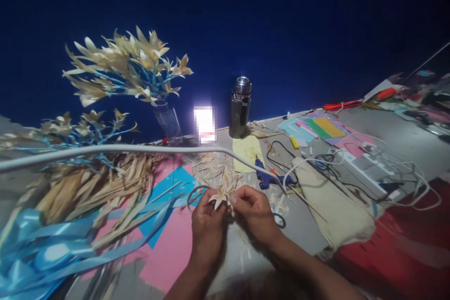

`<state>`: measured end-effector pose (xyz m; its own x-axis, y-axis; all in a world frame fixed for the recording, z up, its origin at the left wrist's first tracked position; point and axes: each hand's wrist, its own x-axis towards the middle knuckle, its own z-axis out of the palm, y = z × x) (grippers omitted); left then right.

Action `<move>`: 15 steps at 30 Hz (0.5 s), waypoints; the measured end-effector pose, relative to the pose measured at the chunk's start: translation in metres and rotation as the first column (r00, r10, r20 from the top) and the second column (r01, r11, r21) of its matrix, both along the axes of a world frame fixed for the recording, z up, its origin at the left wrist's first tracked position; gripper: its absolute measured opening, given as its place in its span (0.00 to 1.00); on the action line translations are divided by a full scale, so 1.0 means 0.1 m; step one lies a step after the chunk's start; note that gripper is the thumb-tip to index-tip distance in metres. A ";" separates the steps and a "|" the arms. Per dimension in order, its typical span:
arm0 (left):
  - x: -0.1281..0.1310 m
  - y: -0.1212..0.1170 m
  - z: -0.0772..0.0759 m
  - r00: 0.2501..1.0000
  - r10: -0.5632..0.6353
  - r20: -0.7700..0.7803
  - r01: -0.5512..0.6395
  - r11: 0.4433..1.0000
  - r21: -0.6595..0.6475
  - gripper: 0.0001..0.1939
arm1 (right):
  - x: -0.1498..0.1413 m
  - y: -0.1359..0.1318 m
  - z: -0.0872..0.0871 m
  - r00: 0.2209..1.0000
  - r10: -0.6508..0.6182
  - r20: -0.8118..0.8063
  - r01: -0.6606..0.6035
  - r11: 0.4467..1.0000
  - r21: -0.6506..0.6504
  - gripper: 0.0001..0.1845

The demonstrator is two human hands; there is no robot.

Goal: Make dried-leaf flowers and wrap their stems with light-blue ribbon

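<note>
A small cream flower with pointed petals (pixel 220 197), seemingly made of dried husk, is held between my two hands at the middle of the table. The fingers of my left hand (pixel 207 215) are closed around its base from the left. My right hand (pixel 255 208) pinches at its right side, with thumb and forefinger together on the flower. Scissors lie partly under my hands, one dark handle loop (pixel 280 220) showing at the right. A blue glue gun (pixel 269 179) rests just beyond my right hand. Husk scraps (pixel 218 168) are strewn beyond the flower.
A vase (pixel 168 119) of similar flowers stands back left, near a dark flask (pixel 240 112). Dried husks (pixel 87 187) and blue ribbon (pixel 52 243) lie left. A white cable (pixel 140 149) crosses the foreground air. On the right are a cream cloth (pixel 326 201) and a power strip (pixel 367 173).
</note>
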<state>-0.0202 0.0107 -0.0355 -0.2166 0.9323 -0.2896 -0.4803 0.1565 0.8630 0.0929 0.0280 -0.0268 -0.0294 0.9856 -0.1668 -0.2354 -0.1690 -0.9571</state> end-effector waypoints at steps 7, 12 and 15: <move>0.00 0.02 0.10 0.990 0.043 0.137 -0.039 0.999 -0.032 0.20 | -0.02 -0.04 -0.11 0.972 -0.038 -0.232 0.013 0.994 -0.107 0.19; -0.05 0.07 0.14 0.980 0.021 0.199 -0.017 1.000 -0.022 0.18 | 0.01 -0.01 -0.08 0.946 -0.056 -0.320 0.010 0.989 -0.145 0.23; -0.06 0.07 0.12 0.966 -0.060 0.251 0.074 0.996 -0.044 0.18 | 0.02 0.01 -0.07 0.950 -0.045 -0.309 0.008 0.992 -0.122 0.25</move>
